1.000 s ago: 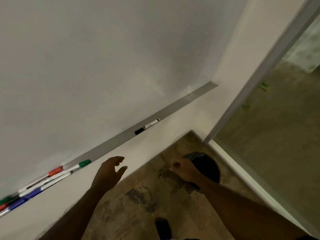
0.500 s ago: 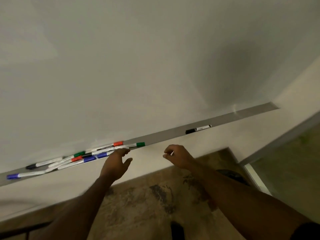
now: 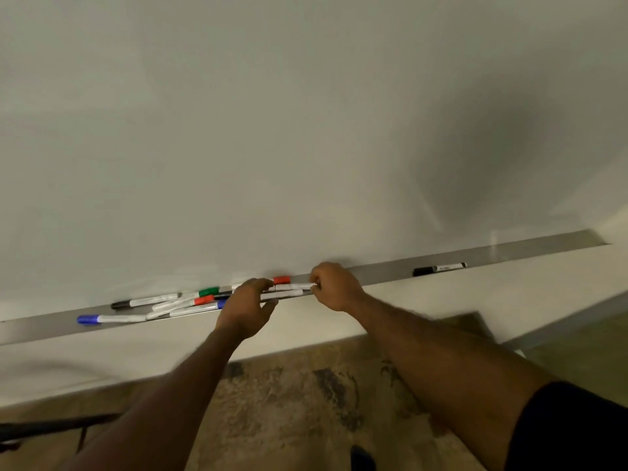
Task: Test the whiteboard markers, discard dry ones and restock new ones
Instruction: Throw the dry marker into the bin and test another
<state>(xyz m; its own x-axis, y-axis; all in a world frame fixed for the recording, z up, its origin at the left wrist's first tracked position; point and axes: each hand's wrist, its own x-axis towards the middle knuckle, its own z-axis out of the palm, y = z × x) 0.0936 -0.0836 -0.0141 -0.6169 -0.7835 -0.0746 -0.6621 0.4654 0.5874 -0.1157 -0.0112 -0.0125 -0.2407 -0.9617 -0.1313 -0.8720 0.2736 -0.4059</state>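
A white whiteboard [image 3: 306, 130] fills the upper view, with a metal tray [image 3: 526, 249] along its lower edge. Several capped markers lie bunched on the tray's left half, among them a blue-capped marker [image 3: 102, 318], a green-capped marker [image 3: 208, 291] and a red-capped marker [image 3: 281, 279]. A lone black marker [image 3: 438, 268] lies further right. A white-barrelled marker [image 3: 294, 286] spans the gap between my hands. My left hand [image 3: 248, 307] curls its fingers over the marker's left end. My right hand [image 3: 334, 287] pinches its right end, hiding the cap.
Below the tray runs a plain white wall [image 3: 441, 300], then a mottled brown floor [image 3: 306, 402]. A grey door frame [image 3: 577, 321] stands at the right. A dark bar [image 3: 51, 426] crosses the lower left. My shoe tip [image 3: 362, 457] shows at the bottom.
The view swung left from the floor and bin to the tray. Both hands rose to the tray. The left reached the marker cluster and the right closed on a marker's end.
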